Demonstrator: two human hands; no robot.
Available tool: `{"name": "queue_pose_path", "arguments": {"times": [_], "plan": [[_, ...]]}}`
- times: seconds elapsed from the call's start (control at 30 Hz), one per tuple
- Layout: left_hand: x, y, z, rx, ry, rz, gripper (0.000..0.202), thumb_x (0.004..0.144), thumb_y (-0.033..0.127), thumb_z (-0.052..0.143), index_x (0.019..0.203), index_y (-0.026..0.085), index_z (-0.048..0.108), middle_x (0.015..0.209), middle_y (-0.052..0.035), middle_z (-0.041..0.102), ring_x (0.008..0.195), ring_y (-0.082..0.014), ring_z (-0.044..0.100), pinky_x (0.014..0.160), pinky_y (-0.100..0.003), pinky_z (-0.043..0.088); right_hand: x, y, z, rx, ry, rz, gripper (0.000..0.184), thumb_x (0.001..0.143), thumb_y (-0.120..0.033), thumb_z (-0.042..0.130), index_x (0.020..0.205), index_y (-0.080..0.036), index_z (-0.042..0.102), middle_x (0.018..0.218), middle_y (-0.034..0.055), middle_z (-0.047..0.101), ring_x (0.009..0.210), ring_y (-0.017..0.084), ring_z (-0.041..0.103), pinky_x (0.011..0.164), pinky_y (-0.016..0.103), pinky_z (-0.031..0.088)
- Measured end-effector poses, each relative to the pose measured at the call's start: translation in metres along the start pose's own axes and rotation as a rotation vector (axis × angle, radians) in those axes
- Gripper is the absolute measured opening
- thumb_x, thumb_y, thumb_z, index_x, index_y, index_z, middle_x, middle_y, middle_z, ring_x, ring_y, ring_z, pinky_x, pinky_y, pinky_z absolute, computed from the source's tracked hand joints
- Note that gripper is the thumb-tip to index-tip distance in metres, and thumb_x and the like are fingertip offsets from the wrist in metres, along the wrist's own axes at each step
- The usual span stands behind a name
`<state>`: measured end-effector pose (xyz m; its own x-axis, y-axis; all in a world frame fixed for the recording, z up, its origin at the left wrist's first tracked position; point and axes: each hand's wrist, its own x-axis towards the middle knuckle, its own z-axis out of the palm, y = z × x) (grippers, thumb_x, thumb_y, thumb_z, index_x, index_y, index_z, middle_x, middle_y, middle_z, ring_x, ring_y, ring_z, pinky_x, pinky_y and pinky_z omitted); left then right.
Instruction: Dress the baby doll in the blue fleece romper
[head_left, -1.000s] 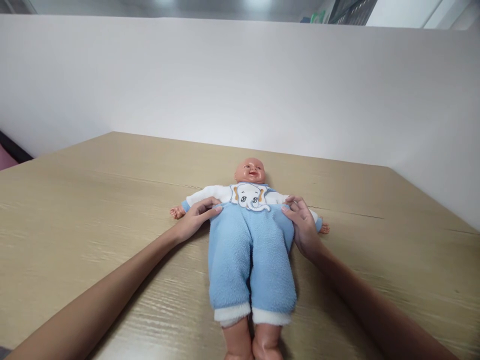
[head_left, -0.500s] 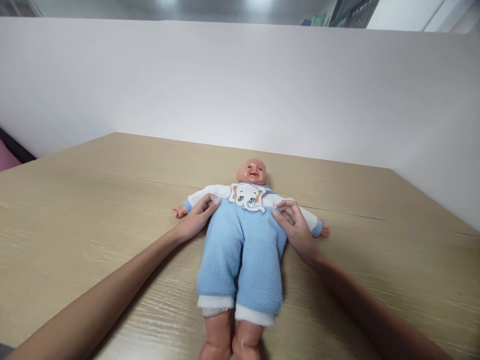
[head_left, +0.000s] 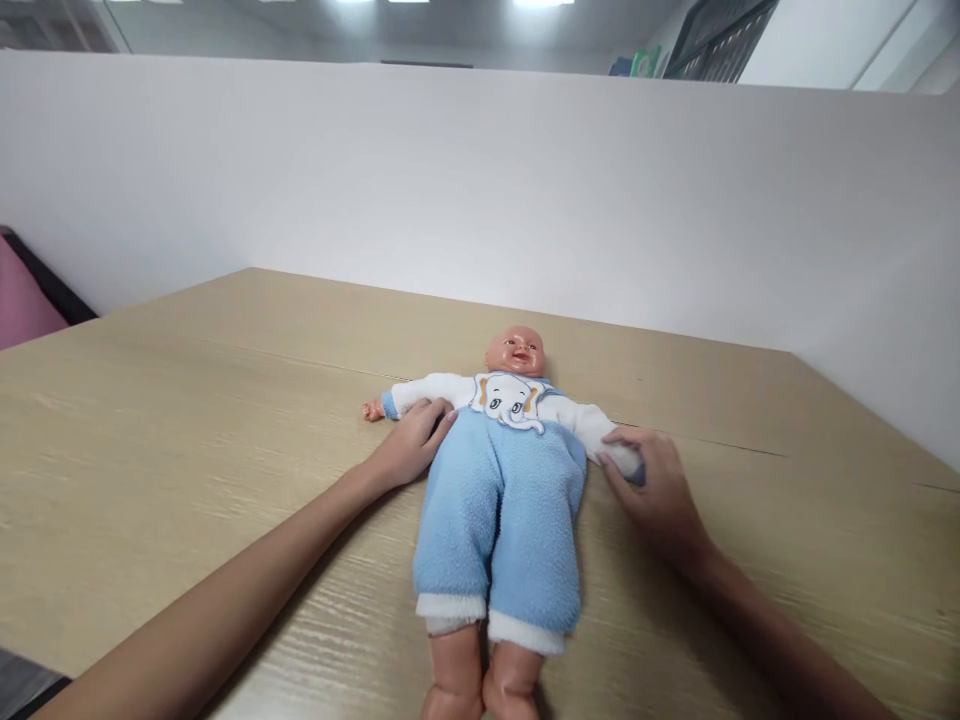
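Note:
A baby doll (head_left: 501, 500) lies on its back on the table, head away from me and arms spread. It wears light blue fleece overalls (head_left: 536, 530) with an elephant face patch (head_left: 512, 402) on the chest, over white sleeves. My left hand (head_left: 416, 440) rests at the doll's side on the left, thumb and fingers closed on the overalls near the armpit. Around the lower end of the other sleeve (head_left: 596, 425), my right hand (head_left: 660, 490) has its thumb and fingers closed. It hides the doll's hand there. The doll's feet are cut off by the bottom edge.
The wooden table (head_left: 225, 420) has thin seams across it. A white partition (head_left: 450, 190) rises behind its far edge. Something pink with a black edge (head_left: 26, 295) stands beyond the table at far left.
My right hand has moved from the overalls' side outward to the doll's sleeve end. My left hand stays at the other side. The view has shifted slightly.

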<state>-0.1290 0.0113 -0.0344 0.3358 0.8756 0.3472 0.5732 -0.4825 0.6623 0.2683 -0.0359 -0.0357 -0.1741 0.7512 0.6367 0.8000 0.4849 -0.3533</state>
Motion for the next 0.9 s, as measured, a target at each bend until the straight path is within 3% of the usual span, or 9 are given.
{"name": "queue_pose_path", "arguments": {"times": [0.07, 0.2, 0.33, 0.47, 0.6, 0.67, 0.77, 0.9], "plan": [[0.0, -0.003, 0.001, 0.039, 0.077, 0.024, 0.026, 0.113, 0.045, 0.047, 0.104, 0.023, 0.057, 0.099, -0.0047, 0.062, 0.096, -0.025, 0.057, 0.089, -0.042, 0.044, -0.012, 0.024, -0.013, -0.088, 0.025, -0.012, 0.031, 0.103, -0.044, 0.066, 0.128, -0.026, 0.061, 0.124, 0.0125, 0.072, 0.117, 0.035, 0.065, 0.106, 0.054, 0.047], [0.002, -0.002, 0.002, 0.009, 0.25, 0.035, 0.016, 0.108, 0.036, 0.057, 0.117, 0.022, 0.056, 0.109, -0.0061, 0.065, 0.096, -0.0227, 0.061, 0.089, -0.04, 0.049, -0.025, 0.063, -0.028, -0.123, -0.108, -0.007, 0.065, 0.095, -0.057, 0.073, 0.149, -0.026, 0.053, 0.141, 0.0156, 0.068, 0.131, 0.039, 0.062, 0.114, 0.058, 0.044], [0.013, 0.03, 0.0, -0.011, 0.333, 0.057, 0.016, 0.108, 0.034, 0.058, 0.119, 0.023, 0.057, 0.114, -0.0069, 0.066, 0.099, -0.0228, 0.062, 0.091, -0.041, 0.051, -0.022, 0.078, -0.025, -0.119, -0.21, -0.002, 0.063, 0.092, -0.06, 0.074, 0.144, -0.026, 0.058, 0.135, 0.0142, 0.072, 0.125, 0.039, 0.066, 0.116, 0.061, 0.043], [0.035, 0.085, 0.003, 0.039, 0.118, 0.263, 0.014, 0.108, 0.036, 0.059, 0.116, 0.025, 0.062, 0.119, -0.009, 0.067, 0.113, -0.0274, 0.062, 0.102, -0.045, 0.05, -0.018, 0.073, -0.024, -0.099, -0.187, 0.017, 0.048, 0.09, -0.059, 0.076, 0.123, -0.026, 0.066, 0.116, 0.0099, 0.078, 0.112, 0.037, 0.071, 0.125, 0.071, 0.027], [0.067, 0.124, 0.03, 0.179, -0.094, 0.467, 0.031, 0.104, 0.044, 0.066, 0.127, 0.024, 0.061, 0.134, -0.0123, 0.065, 0.128, -0.0318, 0.058, 0.115, -0.049, 0.045, -0.016, 0.053, -0.028, 0.091, -0.142, 0.189, 0.047, 0.085, -0.06, 0.082, 0.115, -0.025, 0.069, 0.112, 0.0109, 0.077, 0.105, 0.035, 0.071, 0.102, 0.057, 0.052], [0.085, 0.132, 0.05, 0.266, -0.183, 0.516, 0.048, 0.098, 0.049, 0.074, 0.135, 0.022, 0.058, 0.139, -0.0142, 0.064, 0.129, -0.0338, 0.057, 0.115, -0.05, 0.045, -0.013, 0.04, -0.027, 0.261, -0.099, 0.357, 0.053, 0.082, -0.061, 0.085, 0.118, -0.026, 0.069, 0.116, 0.011, 0.077, 0.105, 0.034, 0.073, 0.094, 0.051, 0.057], [0.111, 0.133, 0.077, 0.374, -0.307, 0.516, 0.068, 0.088, 0.053, 0.083, 0.139, 0.018, 0.055, 0.143, -0.0182, 0.063, 0.129, -0.0372, 0.058, 0.109, -0.051, 0.047, -0.009, 0.018, -0.019, 0.541, -0.013, 0.532, 0.062, 0.08, -0.062, 0.089, 0.124, -0.025, 0.067, 0.125, 0.0117, 0.076, 0.11, 0.033, 0.074, 0.099, 0.047, 0.059], [0.129, 0.123, 0.095, 0.404, -0.382, 0.509, 0.057, 0.085, 0.046, 0.083, 0.131, 0.019, 0.061, 0.132, -0.0167, 0.071, 0.119, -0.0383, 0.064, 0.101, -0.052, 0.047, -0.011, 0.001, -0.01, 0.724, 0.018, 0.567, 0.068, 0.083, -0.061, 0.088, 0.134, -0.025, 0.062, 0.137, 0.0146, 0.072, 0.124, 0.034, 0.071, 0.111, 0.05, 0.057]]}}
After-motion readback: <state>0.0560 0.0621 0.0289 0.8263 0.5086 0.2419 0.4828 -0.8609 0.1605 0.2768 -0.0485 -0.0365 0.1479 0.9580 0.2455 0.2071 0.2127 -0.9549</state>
